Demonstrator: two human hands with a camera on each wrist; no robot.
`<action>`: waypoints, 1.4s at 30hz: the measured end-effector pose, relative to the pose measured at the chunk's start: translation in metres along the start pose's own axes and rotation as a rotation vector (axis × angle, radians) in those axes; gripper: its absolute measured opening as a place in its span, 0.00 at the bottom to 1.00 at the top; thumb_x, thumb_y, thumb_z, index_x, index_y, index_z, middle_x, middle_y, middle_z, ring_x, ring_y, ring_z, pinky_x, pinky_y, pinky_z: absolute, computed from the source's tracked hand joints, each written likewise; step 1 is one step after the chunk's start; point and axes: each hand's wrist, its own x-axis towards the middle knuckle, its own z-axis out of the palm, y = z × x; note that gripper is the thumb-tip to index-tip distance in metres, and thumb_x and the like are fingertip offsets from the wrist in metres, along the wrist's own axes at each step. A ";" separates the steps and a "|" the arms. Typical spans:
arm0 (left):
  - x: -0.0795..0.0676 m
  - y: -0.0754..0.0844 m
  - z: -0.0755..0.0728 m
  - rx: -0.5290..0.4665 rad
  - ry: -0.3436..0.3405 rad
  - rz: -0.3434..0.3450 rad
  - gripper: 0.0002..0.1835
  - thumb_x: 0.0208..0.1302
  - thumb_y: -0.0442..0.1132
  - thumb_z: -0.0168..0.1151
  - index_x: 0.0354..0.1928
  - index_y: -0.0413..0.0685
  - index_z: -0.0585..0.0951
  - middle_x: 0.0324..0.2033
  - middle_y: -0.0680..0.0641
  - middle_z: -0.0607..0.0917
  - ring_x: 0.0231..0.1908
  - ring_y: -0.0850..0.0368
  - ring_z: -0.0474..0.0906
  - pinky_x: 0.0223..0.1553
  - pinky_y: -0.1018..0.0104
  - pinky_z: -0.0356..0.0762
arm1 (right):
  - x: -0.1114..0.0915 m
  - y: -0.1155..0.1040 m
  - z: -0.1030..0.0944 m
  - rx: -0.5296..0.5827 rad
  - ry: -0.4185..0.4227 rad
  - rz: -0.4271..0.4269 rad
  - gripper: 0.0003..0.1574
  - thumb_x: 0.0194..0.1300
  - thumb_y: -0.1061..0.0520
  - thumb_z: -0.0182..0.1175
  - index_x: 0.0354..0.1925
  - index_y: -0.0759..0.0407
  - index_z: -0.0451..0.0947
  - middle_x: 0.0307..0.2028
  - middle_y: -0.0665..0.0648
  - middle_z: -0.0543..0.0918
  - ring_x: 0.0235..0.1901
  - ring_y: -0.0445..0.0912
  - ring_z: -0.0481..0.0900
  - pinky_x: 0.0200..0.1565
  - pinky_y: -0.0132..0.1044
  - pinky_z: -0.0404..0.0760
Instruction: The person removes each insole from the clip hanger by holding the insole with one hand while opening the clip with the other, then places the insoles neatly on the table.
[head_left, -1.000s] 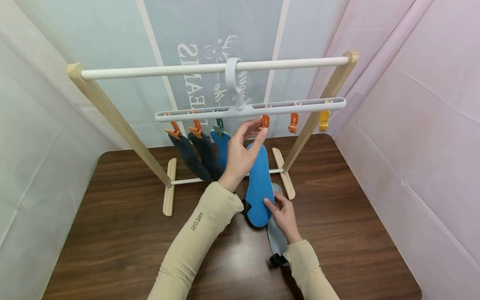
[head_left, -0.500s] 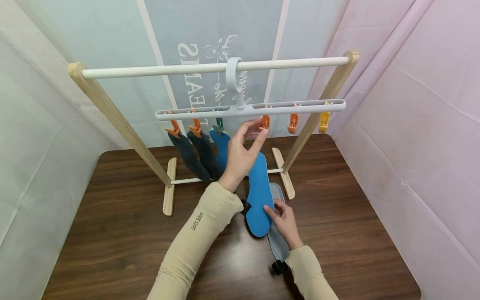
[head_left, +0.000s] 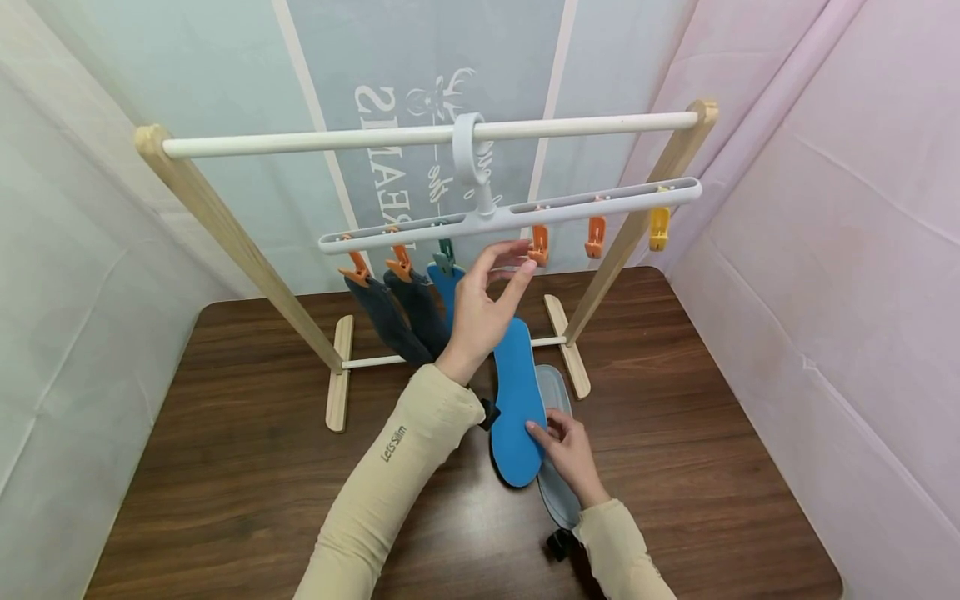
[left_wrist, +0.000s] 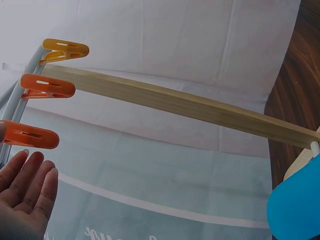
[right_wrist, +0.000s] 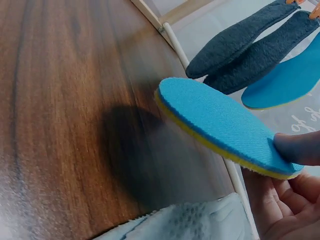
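Note:
My left hand (head_left: 483,308) is at an orange clip (head_left: 538,246) that hangs from a pale grey hanger (head_left: 491,221). In the left wrist view the thumb is at that clip's hanger end, and the other fingers are spread just below it. Between thumb and fingers, my right hand (head_left: 570,450) pinches the edge of a blue insole (head_left: 519,417). The right wrist view shows the insole's blue face with a yellow layer beneath it. Its upper end lies below the clip, apart from it. A grey insole (head_left: 555,392) lies on the table, partly hidden behind the blue one and my right hand.
Two dark insoles (head_left: 386,321) and another blue insole (head_left: 442,279) hang from clips on the hanger's left half. A second orange clip (head_left: 596,237) and a yellow clip (head_left: 659,229) hang at right. The wooden rack (head_left: 240,250) stands on the dark table (head_left: 712,467).
My right hand has lowered the blue insole toward me, away from the clip. The hanger has tilted, its right end up and left end down, shifting slightly right. My left hand has hardly moved.

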 end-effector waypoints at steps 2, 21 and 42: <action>0.000 0.000 -0.001 0.002 -0.003 0.004 0.17 0.69 0.34 0.56 0.58 0.37 0.74 0.55 0.41 0.79 0.53 0.53 0.75 0.54 0.68 0.74 | -0.001 0.000 0.001 0.015 -0.007 0.010 0.12 0.62 0.63 0.64 0.44 0.70 0.81 0.40 0.67 0.84 0.30 0.36 0.81 0.35 0.27 0.80; -0.004 -0.006 -0.009 0.022 0.030 -0.016 0.14 0.70 0.37 0.55 0.54 0.39 0.77 0.51 0.43 0.81 0.50 0.55 0.77 0.51 0.60 0.77 | -0.020 0.006 0.009 0.029 -0.057 0.096 0.13 0.62 0.63 0.64 0.44 0.70 0.80 0.32 0.65 0.85 0.26 0.40 0.80 0.32 0.28 0.78; -0.011 -0.003 -0.018 0.090 0.021 -0.011 0.09 0.70 0.37 0.56 0.45 0.40 0.82 0.42 0.43 0.82 0.40 0.53 0.79 0.44 0.66 0.77 | -0.043 -0.011 0.019 0.020 -0.102 0.089 0.11 0.62 0.67 0.62 0.42 0.74 0.78 0.20 0.64 0.79 0.18 0.39 0.71 0.26 0.26 0.72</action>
